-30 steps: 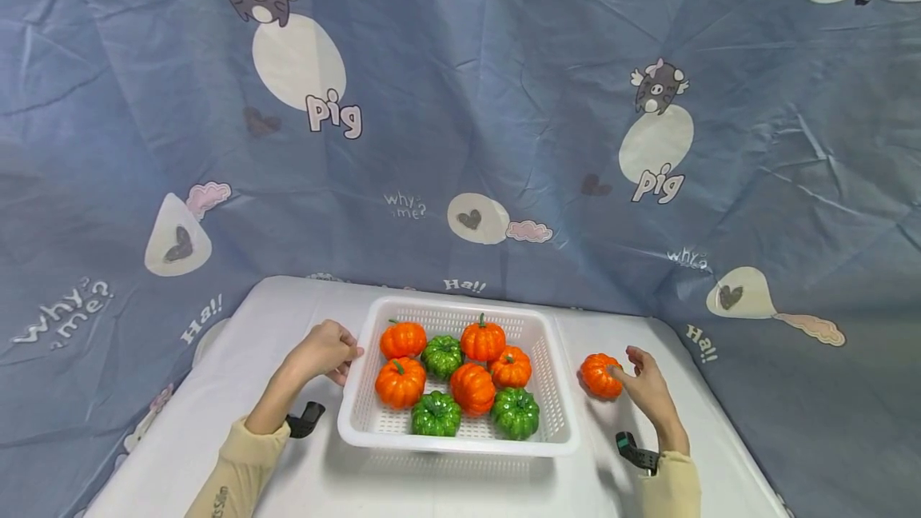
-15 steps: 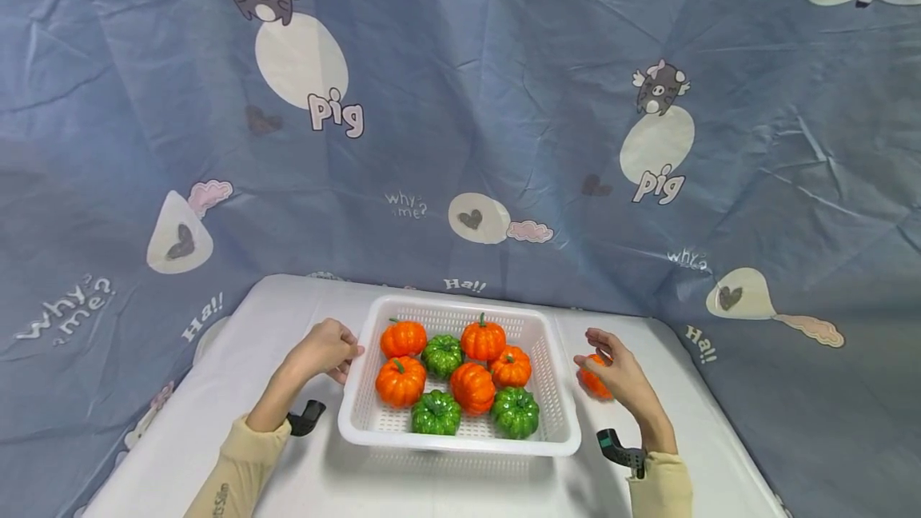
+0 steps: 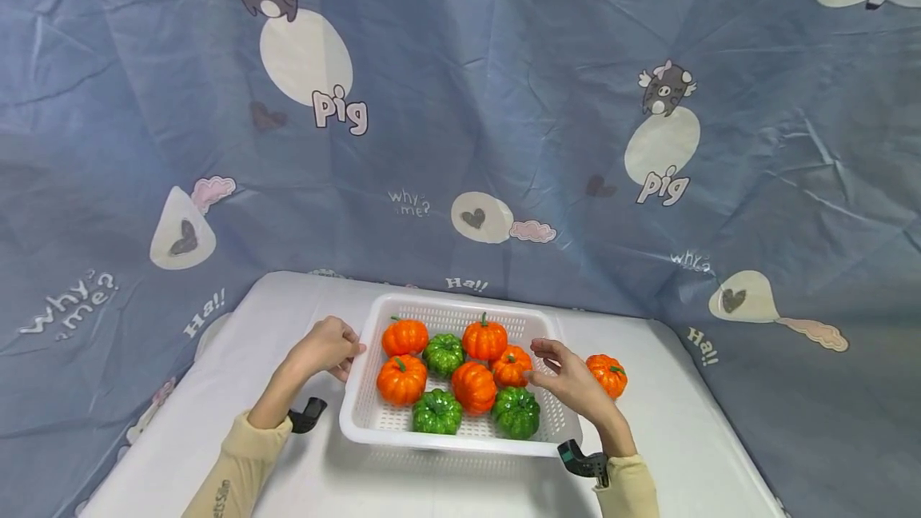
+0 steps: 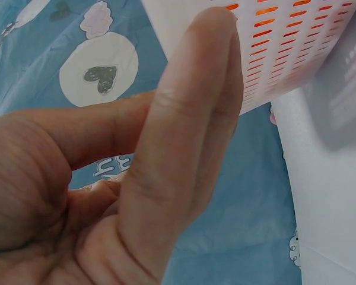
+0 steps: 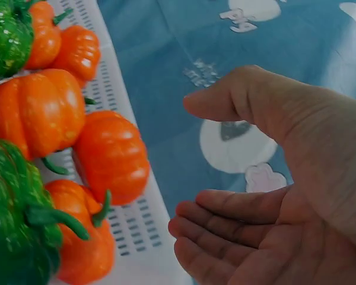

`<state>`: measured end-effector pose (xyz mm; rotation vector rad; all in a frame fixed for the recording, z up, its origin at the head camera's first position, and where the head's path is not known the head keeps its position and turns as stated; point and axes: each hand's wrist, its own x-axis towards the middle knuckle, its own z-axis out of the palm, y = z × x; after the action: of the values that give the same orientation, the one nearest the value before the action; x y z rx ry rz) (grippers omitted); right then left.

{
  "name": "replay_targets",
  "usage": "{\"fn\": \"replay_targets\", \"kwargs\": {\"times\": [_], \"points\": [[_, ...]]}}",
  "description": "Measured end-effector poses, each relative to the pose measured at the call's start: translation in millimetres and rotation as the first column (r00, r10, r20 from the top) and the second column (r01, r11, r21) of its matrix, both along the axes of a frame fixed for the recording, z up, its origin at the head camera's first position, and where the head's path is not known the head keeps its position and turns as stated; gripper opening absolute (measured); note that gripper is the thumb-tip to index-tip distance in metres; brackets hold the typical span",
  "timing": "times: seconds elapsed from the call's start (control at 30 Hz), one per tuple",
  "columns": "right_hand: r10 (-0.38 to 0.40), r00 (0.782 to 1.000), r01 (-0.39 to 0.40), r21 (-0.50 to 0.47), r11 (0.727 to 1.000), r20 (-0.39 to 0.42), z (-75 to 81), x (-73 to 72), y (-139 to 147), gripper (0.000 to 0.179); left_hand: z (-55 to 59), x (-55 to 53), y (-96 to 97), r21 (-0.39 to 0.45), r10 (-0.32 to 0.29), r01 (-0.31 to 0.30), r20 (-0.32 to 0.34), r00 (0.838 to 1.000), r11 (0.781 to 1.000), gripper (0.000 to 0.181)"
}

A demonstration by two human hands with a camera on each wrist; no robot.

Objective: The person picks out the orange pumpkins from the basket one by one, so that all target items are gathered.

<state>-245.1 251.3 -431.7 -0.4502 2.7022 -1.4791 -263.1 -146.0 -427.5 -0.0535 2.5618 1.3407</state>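
On my feed, the right grip (image 3: 572,384) is spread and empty at the right edge of the white basket (image 3: 460,444) holding most pumpkins (image 3: 402,381); one orange pumpkin (image 3: 608,376) sits outside on the worktop (image 3: 691,430). I can't tell whether my left grip (image 3: 326,345) pinches or just touches the basket; if loosely held, a bump could skid it.

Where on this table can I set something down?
Free: white tabletop in front of the white basket, between left sleeve and right sleeve; left of the left sleeve; right of the lone orange pumpkin. Crowded: inside the basket among green pumpkins and orange pumpkins, and beneath the right hand.
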Motion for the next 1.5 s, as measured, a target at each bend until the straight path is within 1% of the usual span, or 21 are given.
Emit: {"fn": "replay_targets", "kwargs": {"times": [0.17, 0.3, 0.4, 0.6, 0.77, 0.9, 1.03, 1.13, 1.2, 1.3, 1.5], "points": [[-0.023, 1.0, 0.023, 0.007, 1.0, 0.0, -6.4, -1.5, -10, 0.055, -0.1, -0.1, 0.4, 0.005, -0.01, 0.01, -0.003, 1.0, 1.0, 0.012], [-0.043, 0.999, 0.041, 0.059, 0.997, 0.023, -9.2, -8.1, -17, 0.056, -0.6, -0.7, 0.2, 0.002, -0.01, 0.01, 0.0, 1.0, 1.0, 0.014], [-0.033, 0.999, 0.031, 0.106, 0.994, 0.024, -8.3, -16.6, -23, 0.057, -0.7, -1.0, -0.5, 0.002, -0.013, 0.013, -0.002, 1.0, 1.0, 0.015], [-0.011, 1.0, 0.008, 0.164, 0.986, 0.017, -8.6, -37.5, -34, 0.06, 0.0, 0.2, -1.3, 0.01, -0.011, 0.011, -0.004, 1.0, 1.0, 0.014], [-0.046, 0.999, 0.045, 0.222, 0.974, -0.001, -12.0, -52.8, -44, 0.062, 1.3, 2.7, -0.9, 0.006, -0.011, 0.011, -0.011, 1.0, 1.0, 0.017], [-0.081, 0.997, 0.082, 0.261, 0.962, -0.016, -12.9, -62.2, -52, 0.064, 1.6, 3.0, -0.8, 0.004, -0.01, 0.01, -0.017, 1.0, 1.0, 0.016], [-0.09, 0.996, 0.086, 0.31, 0.947, -0.002, -15.2, -69.3, -59, 0.062, -0.1, 1.9, -0.8, 0.007, -0.003, 0.003, -0.014, 1.0, 1.0, 0.016], [-0.093, 0.995, 0.077, 0.308, 0.948, 0.038, -17.3, -72.8, -63, 0.059, -2.1, 1.1, -0.9, 0.019, -0.004, 0.005, -0.014, 1.0, 1.0, 0.017], [-0.089, 0.995, 0.069, 0.291, 0.954, 0.055, -18.4, -74.7, -63, 0.058, -2.6, 0.9, -0.8, 0.025, -0.01, 0.011, -0.017, 1.0, 1.0, 0.019], [-0.074, 0.995, 0.054, 0.267, 0.962, 0.063, -19.3, -76.9, -63, 0.056, -2.3, 0.7, -0.8, 0.032, -0.01, 0.011, -0.018, 1.0, 0.999, 0.02], [-0.047, 0.996, 0.029, 0.208, 0.978, 0.079, -20.0, -77.2, -63, 0.053, -0.8, 2.4, -2.0, 0.022, -0.005, 0.006, -0.02, 1.0, 1.0, 0.016]]}}
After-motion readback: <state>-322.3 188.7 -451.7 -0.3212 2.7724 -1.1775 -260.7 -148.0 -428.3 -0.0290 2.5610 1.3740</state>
